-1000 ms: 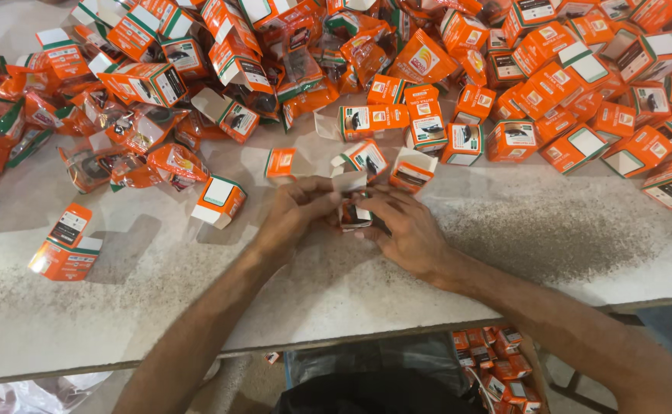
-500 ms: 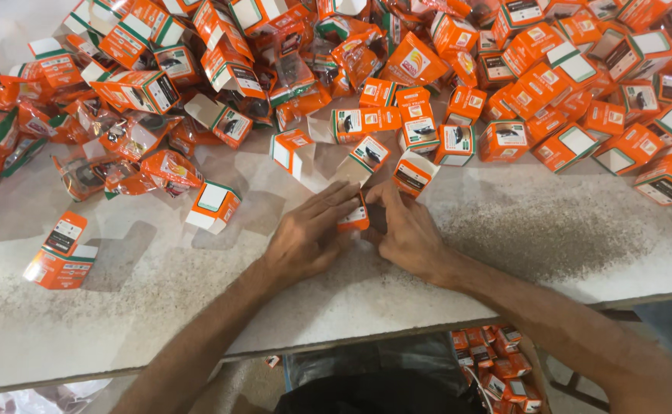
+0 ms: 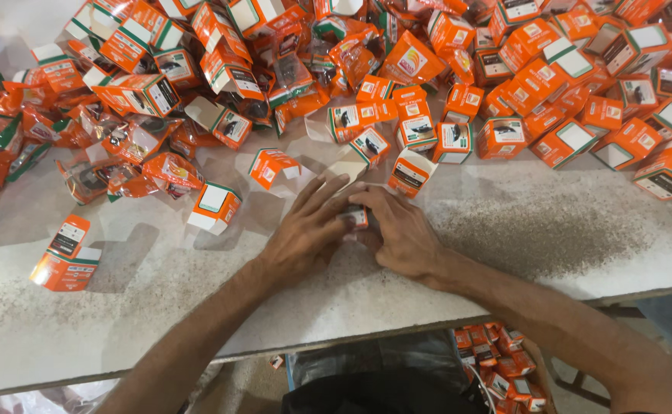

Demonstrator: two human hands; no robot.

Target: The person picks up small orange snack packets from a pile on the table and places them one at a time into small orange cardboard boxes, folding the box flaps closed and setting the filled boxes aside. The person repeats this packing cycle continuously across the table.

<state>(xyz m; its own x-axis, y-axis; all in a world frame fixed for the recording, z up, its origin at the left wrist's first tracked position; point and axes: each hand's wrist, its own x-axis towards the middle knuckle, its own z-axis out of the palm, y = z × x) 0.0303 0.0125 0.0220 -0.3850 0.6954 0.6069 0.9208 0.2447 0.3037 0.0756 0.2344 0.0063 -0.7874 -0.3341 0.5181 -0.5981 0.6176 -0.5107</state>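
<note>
The small orange box (image 3: 356, 218) sits on the speckled white table (image 3: 504, 230), pressed between your two hands near the table's front edge. Your left hand (image 3: 305, 234) lies flat beside it with fingers stretched out and slightly spread, fingertips touching the box from the left. Your right hand (image 3: 401, 234) curls over it from the right, fingers bent and close together, pinching the box against the left fingertips. Most of the box is hidden; only an orange and dark face shows between the hands.

It looks like thin printed card, so judge it light and easy to crush: hold it by the edges and corners, not the broad faces, and press gently. The glossy print may slide on the smooth table.

An open-flapped box (image 3: 411, 172) stands just beyond your fingers, and a heap of orange boxes (image 3: 428, 69) covers the far side. A crate of boxes (image 3: 504, 368) shows below the table.
</note>
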